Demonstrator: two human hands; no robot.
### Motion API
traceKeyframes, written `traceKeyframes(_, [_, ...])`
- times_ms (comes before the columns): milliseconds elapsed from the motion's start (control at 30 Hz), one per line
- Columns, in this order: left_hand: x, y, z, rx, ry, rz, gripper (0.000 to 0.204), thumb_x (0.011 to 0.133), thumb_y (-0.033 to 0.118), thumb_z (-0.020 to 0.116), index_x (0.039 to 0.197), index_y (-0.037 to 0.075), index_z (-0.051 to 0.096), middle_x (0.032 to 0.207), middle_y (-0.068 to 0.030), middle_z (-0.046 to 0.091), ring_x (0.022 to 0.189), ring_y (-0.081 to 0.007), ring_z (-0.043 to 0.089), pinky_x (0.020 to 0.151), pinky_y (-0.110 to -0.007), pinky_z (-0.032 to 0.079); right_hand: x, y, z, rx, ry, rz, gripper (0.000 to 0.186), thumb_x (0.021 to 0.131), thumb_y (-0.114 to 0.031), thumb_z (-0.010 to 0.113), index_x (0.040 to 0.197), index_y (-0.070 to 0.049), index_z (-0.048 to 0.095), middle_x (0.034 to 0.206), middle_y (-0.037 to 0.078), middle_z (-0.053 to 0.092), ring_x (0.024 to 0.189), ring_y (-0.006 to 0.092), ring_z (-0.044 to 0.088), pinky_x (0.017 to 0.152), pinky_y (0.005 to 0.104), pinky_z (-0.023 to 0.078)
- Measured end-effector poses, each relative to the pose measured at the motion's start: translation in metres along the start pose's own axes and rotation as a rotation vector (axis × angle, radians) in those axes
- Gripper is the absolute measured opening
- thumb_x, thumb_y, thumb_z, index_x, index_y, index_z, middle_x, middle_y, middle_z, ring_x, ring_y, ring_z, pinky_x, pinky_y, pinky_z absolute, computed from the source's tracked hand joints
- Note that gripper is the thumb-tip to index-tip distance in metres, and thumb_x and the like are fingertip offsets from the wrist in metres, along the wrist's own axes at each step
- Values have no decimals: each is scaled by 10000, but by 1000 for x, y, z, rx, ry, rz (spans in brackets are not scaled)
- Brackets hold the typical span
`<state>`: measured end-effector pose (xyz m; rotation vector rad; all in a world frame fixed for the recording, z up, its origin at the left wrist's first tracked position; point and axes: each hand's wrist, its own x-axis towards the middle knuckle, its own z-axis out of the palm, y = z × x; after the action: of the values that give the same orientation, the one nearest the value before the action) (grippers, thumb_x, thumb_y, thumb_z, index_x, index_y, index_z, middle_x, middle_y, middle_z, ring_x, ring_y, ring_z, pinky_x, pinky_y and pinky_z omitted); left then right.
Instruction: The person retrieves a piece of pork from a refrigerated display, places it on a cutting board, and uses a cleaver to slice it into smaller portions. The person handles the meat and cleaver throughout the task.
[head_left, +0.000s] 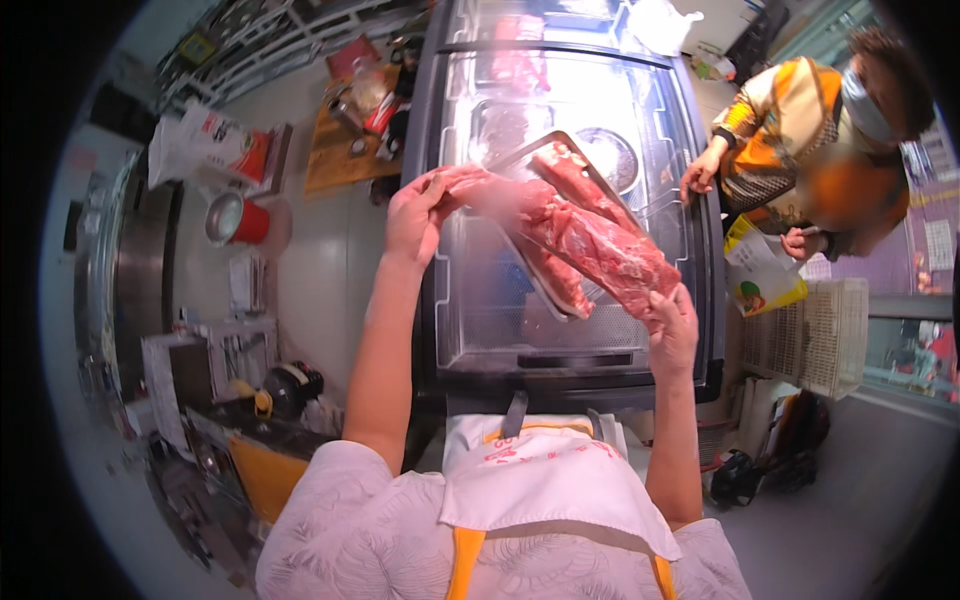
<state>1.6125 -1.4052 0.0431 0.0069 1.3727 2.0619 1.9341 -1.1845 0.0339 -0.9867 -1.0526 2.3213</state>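
A long piece of raw red meat (600,245) stretches between my two hands over a metal tray (522,151) of further meat pieces (565,170). My left hand (415,215) is closed round the meat's thinner upper-left end; my right hand (670,322) grips its lower-right end. The tray lies at a slant in a glass-and-metal display case (480,350), under the held piece, which hides part of it. A blurred patch covers the middle of the held meat. At the back of the case are another pink pack of meat (518,70) and a white bag (660,22).
At right, a masked person (760,160) holds a yellow-white bag (760,275) above plastic crates (805,340); their other hand (703,170) is at the case edge. Left are a wooden table (330,160) with clutter, a white sack (205,150) and a red bucket (250,225).
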Motion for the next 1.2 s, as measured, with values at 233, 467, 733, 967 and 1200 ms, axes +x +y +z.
traceKeyframes(233, [-224,-26,-133,-300,209,-63,270,1049,128,616,1254,-48,629,1243,-167,710,1099,-234,710,1004,-367,574,-136,41,35,-194,-110,75,446,981,-142,586,1374,67,550,1283,96,637,1190,176,618,1022,317,476])
traceKeyframes(467, [-462,-28,-215,-265,572,6,273,1060,137,612,1262,-47,617,1210,-134,679,1105,-220,690,1019,-379,566,-228,125,60,-262,-351,334,495,950,-123,614,1388,92,532,1331,143,644,1206,214,641,1031,343,494])
traceKeyframes(733, [-682,-33,-210,-255,1058,242,366,1060,191,630,1312,-72,593,1270,-177,655,1196,-256,658,1075,-423,537,-255,199,141,-510,-758,557,393,964,-147,600,1299,58,609,1163,68,676,1012,140,644,883,273,473])
traceKeyframes(967, [-856,-44,-226,-419,1256,559,348,1060,136,601,1349,-55,567,1321,-197,639,1254,-278,635,1097,-447,520,-378,307,294,-633,-1241,670,338,956,-154,615,1232,37,655,1010,0,677,868,83,622,812,242,474])
traceKeyframes(1200, [-972,-100,-245,-543,1792,659,286,1038,58,611,1301,-49,573,1279,-180,657,1167,-261,668,1027,-403,567,-526,454,422,-943,-1589,735,235,947,-171,653,1107,-4,695,840,-58,539,762,41,471,681,217,374])
